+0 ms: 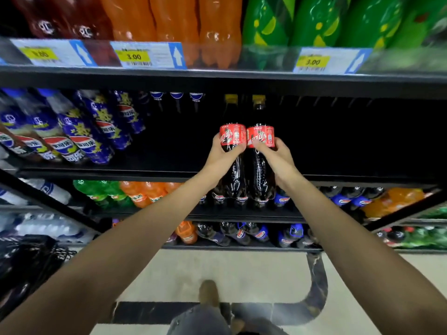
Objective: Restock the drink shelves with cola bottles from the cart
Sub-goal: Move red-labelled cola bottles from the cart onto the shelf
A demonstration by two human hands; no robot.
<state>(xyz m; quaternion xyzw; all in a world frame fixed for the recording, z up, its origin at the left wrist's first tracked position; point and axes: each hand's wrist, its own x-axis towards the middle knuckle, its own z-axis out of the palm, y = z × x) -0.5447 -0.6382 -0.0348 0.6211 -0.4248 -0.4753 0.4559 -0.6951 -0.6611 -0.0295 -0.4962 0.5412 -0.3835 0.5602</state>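
I see the left cola bottle point(232, 137) and right cola bottle point(262, 136) upright and touching, in front of the middle shelf point(350, 178) at its dark gap. My left hand point(221, 157) is wrapped round one and my right hand point(278, 158) round the other, fingers curled at the red labels. Blue-label bottles point(79, 131) are well to the left.

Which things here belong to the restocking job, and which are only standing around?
Job:
- left cola bottle, gripped by left hand
- right cola bottle, gripped by right hand
- middle shelf

Not the job:
- blue-label bottles
- orange bottles
- green bottles
- price tags
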